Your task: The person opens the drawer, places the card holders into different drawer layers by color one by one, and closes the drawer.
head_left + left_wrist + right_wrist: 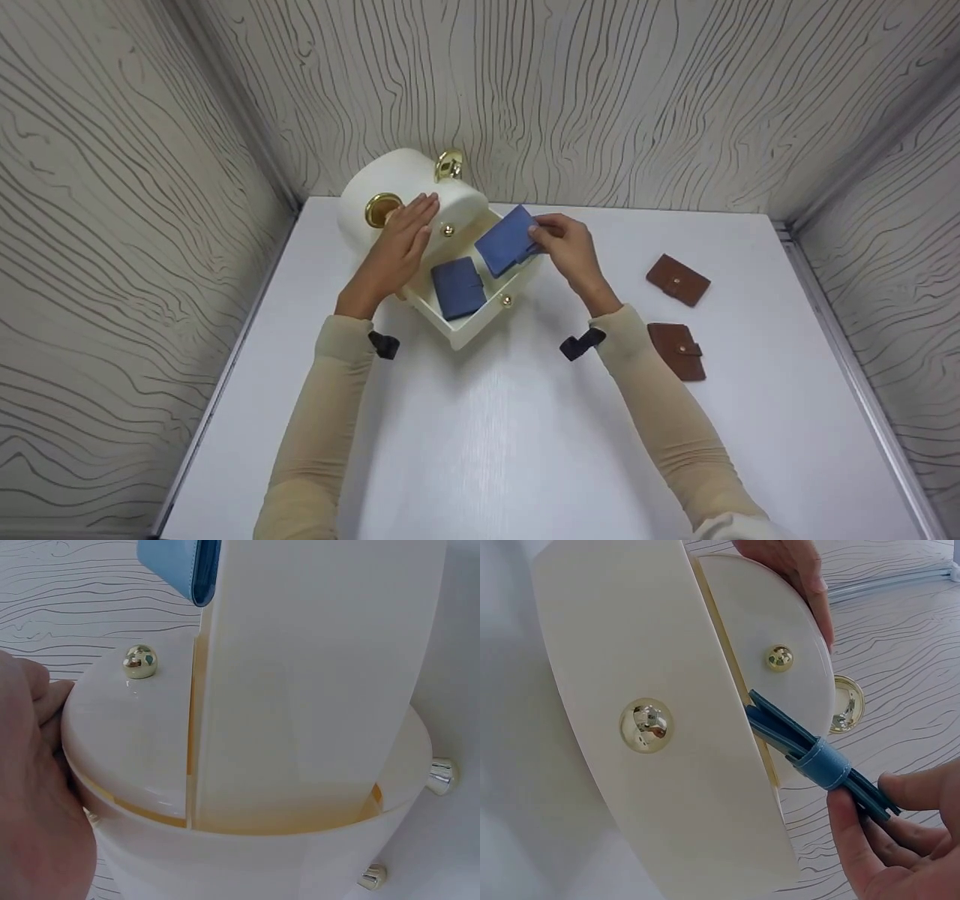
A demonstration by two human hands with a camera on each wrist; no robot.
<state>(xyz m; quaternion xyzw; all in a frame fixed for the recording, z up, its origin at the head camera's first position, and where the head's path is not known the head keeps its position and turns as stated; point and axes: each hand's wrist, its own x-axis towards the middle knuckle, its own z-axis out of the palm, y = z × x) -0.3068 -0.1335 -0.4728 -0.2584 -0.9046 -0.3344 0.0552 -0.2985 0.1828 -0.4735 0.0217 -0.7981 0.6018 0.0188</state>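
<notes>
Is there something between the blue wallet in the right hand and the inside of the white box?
Nothing visible blocks it. The right hand pinches the blue wallet over the open white box. The left hand rests on the raised lid. A second blue wallet lies inside, with free space beside it.

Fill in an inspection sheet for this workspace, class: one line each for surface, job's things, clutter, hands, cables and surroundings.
Surface: white table, smooth.
Job's things: cream box with gold knobs, its rounded lid tipped back; one blue wallet lies inside; a second blue wallet is held over the opening.
Clutter: two brown wallets lie on the table to the right, apart from the box.
Hands: left hand rests flat on the lid; right hand pinches the second blue wallet.
Cables: nothing seen; dark straps at both wrists.
Surroundings: wood-grain patterned walls on three sides.
</notes>
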